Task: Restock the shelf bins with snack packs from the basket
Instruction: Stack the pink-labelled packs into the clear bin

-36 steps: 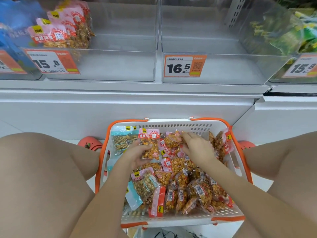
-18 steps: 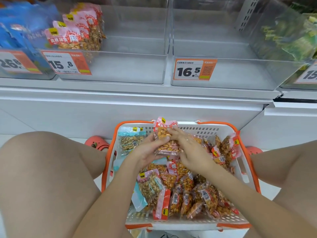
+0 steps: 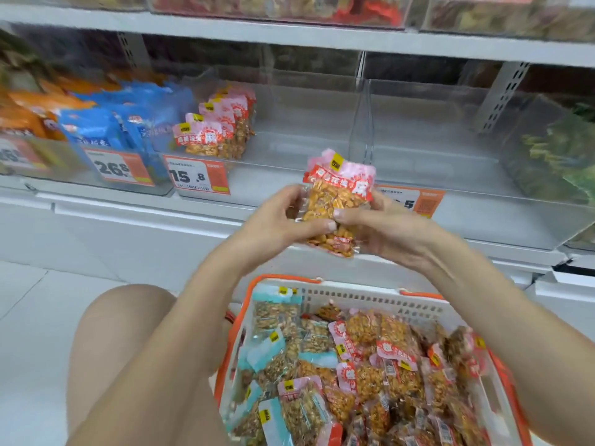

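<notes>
Head view has both my hands raised in front of the shelf with a small stack of pink-topped snack packs (image 3: 338,201) between them. My left hand (image 3: 277,220) curls round the stack's left edge, thumb across the front; my right hand (image 3: 383,226) grips the right edge, thumb pressed on the clear film. It looks like more than one pack, though blur keeps me from counting. The stack is above the basket (image 3: 354,297), which sits by my knee, well stocked with pink and teal packs. I judge this the carry step: picked, not yet placed. The matching packs (image 3: 219,130) stand at the left end of the clear bin (image 3: 289,175) marked 15.8, so next I should swing left and forward, clear the bin's front wall, and set these upright beside them.
</notes>
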